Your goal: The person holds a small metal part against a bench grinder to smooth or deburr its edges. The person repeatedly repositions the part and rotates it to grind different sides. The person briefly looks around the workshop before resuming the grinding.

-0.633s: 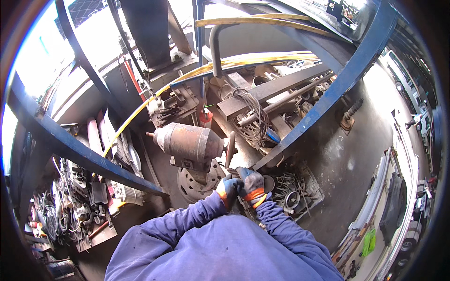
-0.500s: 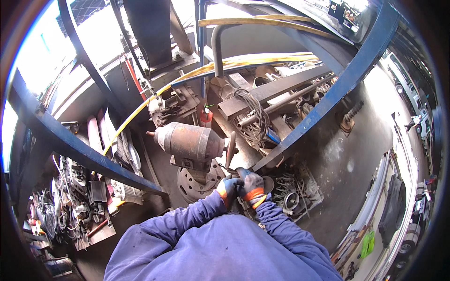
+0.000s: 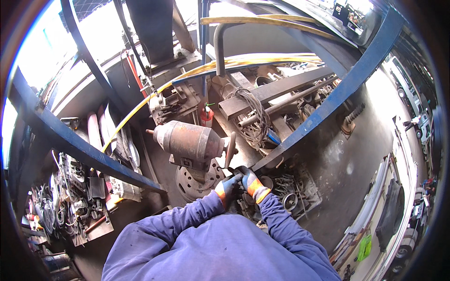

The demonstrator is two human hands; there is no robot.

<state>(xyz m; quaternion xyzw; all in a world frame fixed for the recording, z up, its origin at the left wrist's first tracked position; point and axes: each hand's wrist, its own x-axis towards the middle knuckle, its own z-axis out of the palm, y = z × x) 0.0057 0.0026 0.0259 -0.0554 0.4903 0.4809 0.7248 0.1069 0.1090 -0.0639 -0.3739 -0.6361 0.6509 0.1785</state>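
Note:
A rusty bench grinder (image 3: 187,140) stands on a round metal base with holes (image 3: 183,186). Its worn wheel (image 3: 230,151) is on the right end of the motor. Just below the wheel, my left hand (image 3: 227,184), in a blue-grey and orange work glove, is closed. Beside it my right hand (image 3: 250,179), gloved alike, is curled with its fingers toward the left one. The two hands meet around something small and dark that their fingers mostly hide; its kind cannot be told. Whether it touches the wheel does not show clearly.
Blue metal beams (image 3: 323,112) slope down on both sides of the grinder. A tray of metal scraps (image 3: 304,192) lies right of my hands. Coiled cable (image 3: 255,117) and steel bars (image 3: 276,91) are beyond. At left is a heap of parts (image 3: 77,196); a red bottle (image 3: 206,117) stands behind.
My right hand has turned and shifted slightly up and away from the left, opening a small gap between the wrists. The left hand stays nearly in place below the wheel.

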